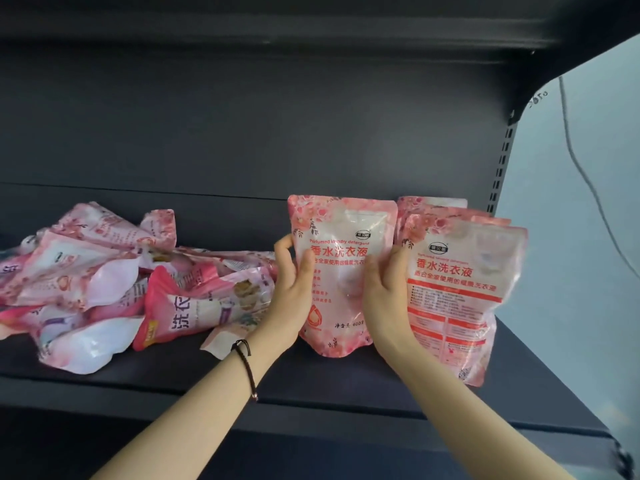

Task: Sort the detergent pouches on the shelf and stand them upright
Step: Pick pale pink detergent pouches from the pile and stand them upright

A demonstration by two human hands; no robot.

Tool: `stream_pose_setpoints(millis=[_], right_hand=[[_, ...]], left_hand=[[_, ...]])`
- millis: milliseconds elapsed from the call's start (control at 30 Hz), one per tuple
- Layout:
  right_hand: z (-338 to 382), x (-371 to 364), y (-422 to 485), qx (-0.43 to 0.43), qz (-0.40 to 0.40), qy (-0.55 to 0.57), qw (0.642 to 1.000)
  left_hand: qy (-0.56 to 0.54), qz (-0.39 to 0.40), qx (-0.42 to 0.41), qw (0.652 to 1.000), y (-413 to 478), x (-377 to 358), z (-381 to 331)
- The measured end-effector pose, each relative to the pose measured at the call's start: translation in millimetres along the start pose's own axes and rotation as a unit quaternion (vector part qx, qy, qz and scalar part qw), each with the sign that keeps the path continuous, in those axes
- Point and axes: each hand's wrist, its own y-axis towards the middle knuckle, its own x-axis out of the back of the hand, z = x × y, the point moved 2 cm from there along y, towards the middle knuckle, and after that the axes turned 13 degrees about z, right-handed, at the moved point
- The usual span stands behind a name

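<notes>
A pink flowered detergent pouch (pixel 341 237) stands upright in the middle of the dark shelf (pixel 311 382). My left hand (pixel 292 289) grips its left edge and my right hand (pixel 388 299) grips its right edge. Just to the right, a row of upright pink pouches (pixel 460 282) stands one behind another at the shelf's right end. On the left lies a loose pile of pink pouches (pixel 104 282), flat and overlapping.
The shelf's dark back panel (pixel 242 133) rises behind the pouches, with another shelf above. A slotted upright post (pixel 500 168) marks the right end. Beyond it a cable (pixel 581 168) hangs against a pale wall.
</notes>
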Motion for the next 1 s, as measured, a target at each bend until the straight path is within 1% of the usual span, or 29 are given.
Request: stream_pose_setpoints(millis=[100, 200, 267, 367, 467, 567, 700, 867, 1000], right_hand=[[-8, 0, 9, 0.012, -0.008, -0.025, 1.0], [-21, 6, 17, 0.0, 0.033, -0.019, 0.999], [-32, 8, 26, 0.002, 0.031, -0.039, 0.999], [-40, 2, 40, -0.02, 0.016, -0.029, 0.999], [-46, -15, 58, -0.042, -0.011, -0.011, 0.999], [-52, -21, 81, -0.06, -0.055, -0.014, 0.997], [-69, -21, 112, -0.107, -0.082, -0.02, 0.991], [-88, -20, 141, -0.159, -0.134, -0.029, 0.978], [-91, -18, 151, -0.172, -0.145, -0.052, 0.973]], left_hand=[[-0.006, -0.011, 0.003, 1.0, 9, -1, 13], [-0.006, -0.007, 0.011, 1.0, 18, -4, 26], [-0.008, 0.0, 0.015, 1.0, 26, -3, 34], [-0.012, -0.001, 0.015, 1.0, 38, 0, 43], [-0.012, -0.011, 0.036, 0.999, 56, 7, 55], [0.005, 0.001, 0.08, 0.997, 83, 12, 63], [-0.011, 0.037, 0.135, 0.99, 119, 12, 68], [-0.021, 0.081, 0.146, 0.986, 150, 8, 77], [-0.009, 0.093, 0.142, 0.985, 158, 12, 82]])
